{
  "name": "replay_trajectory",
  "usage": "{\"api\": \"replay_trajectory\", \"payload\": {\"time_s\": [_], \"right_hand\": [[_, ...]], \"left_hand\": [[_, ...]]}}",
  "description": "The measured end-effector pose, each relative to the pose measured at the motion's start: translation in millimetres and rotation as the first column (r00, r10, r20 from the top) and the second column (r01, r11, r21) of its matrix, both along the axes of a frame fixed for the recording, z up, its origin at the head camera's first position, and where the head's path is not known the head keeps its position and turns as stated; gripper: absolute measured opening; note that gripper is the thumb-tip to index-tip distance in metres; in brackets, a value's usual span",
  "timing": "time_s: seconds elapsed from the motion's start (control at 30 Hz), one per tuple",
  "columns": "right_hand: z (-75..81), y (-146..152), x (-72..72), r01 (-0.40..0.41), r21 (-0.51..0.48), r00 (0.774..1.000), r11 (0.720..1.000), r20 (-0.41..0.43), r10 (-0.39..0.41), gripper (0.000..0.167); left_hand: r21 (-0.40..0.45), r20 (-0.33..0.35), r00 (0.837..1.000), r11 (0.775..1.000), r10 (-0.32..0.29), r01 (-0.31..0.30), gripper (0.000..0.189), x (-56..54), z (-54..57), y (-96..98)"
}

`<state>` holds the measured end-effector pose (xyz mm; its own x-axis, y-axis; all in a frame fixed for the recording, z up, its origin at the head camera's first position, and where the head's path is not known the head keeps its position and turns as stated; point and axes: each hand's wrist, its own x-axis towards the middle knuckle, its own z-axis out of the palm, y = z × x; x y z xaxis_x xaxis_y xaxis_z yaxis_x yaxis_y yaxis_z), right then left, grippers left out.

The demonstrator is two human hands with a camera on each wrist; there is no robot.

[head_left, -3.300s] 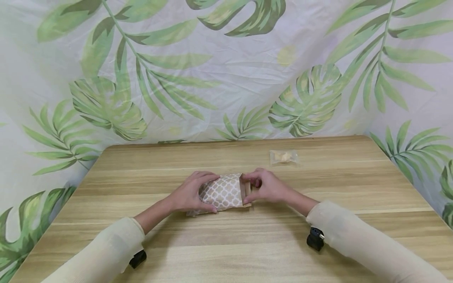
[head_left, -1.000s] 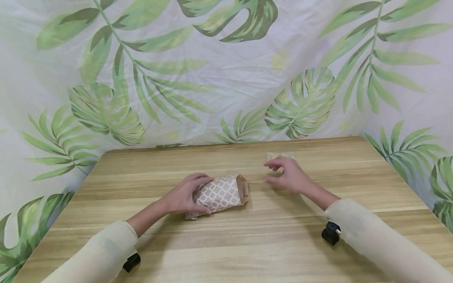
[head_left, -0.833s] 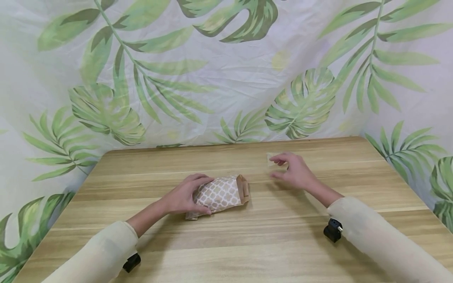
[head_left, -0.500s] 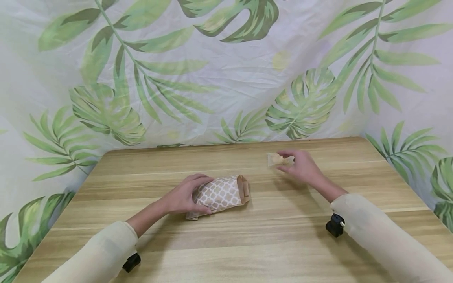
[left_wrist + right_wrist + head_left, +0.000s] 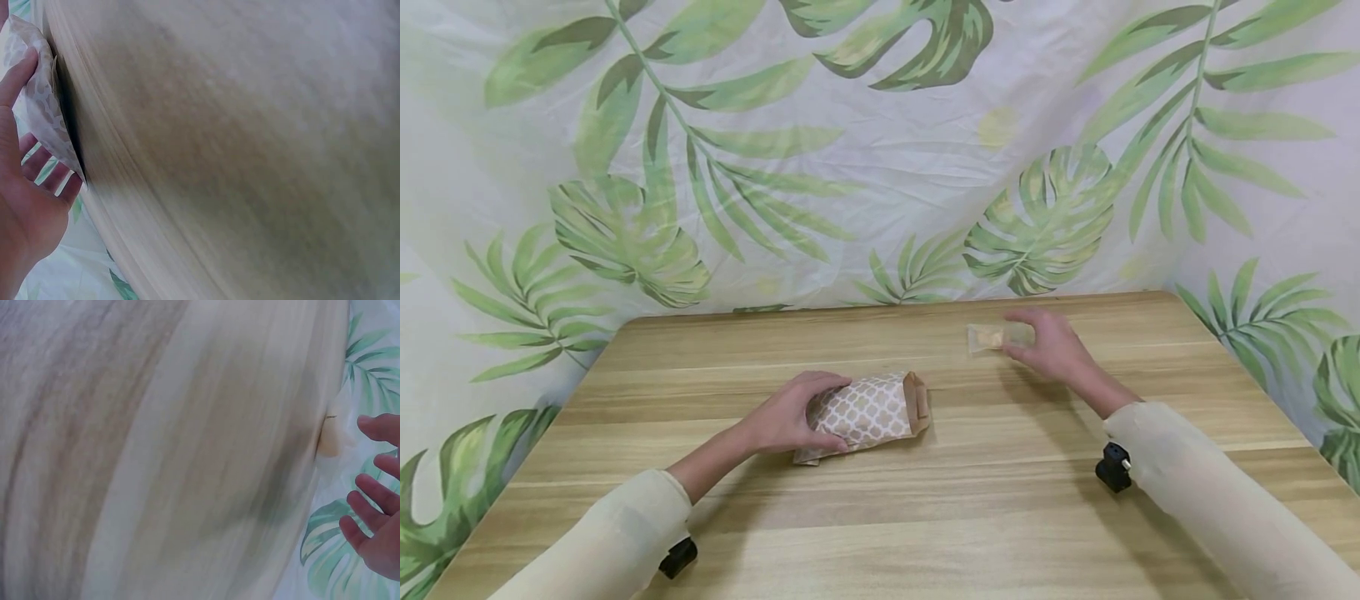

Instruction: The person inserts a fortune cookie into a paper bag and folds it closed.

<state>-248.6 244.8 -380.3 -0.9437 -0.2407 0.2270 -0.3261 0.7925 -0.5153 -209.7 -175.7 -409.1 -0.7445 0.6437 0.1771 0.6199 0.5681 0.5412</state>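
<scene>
In the head view, my left hand grips the back end of a paper bag with a white-and-tan lattice print. The bag lies on the table with its brown open mouth toward the right. In the left wrist view, the thumb rests on the side of the bag and the other fingers reach beneath its edge. Farther back, a small clear packet with pale yellowish contents lies on the table. My right hand is at its right end, thumb and fingers spread around it; the right wrist view shows a gap between fingers and packet.
Both items lie on a wood-grain table with rounded back corners. A leaf-printed cloth hangs behind it and at the sides. Each cream sleeve has a small black device at the wrist.
My right hand has left the bag's mouth, passed over the packet and moved to its right end. The packet has stayed about where it was. My left hand keeps its grip on the bag.
</scene>
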Motion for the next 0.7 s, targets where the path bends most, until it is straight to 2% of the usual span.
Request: {"api": "replay_trajectory", "payload": {"time_s": [0.33,0.7], "right_hand": [[-8.6,1.4,-4.8,-0.037,0.039,0.998,0.999,0.049,0.035,0.051],[-4.5,-0.5,1.6,-0.021,0.117,0.998,0.993,0.063,0.014,0.052]], "left_hand": [[0.0,-0.003,1.0,1.0,-0.007,0.007,0.087,-1.0,-0.3,-0.2],[0.011,-0.011,1.0,1.0,-0.017,0.017,0.085,-2.4,-2.8,-1.8]]}}
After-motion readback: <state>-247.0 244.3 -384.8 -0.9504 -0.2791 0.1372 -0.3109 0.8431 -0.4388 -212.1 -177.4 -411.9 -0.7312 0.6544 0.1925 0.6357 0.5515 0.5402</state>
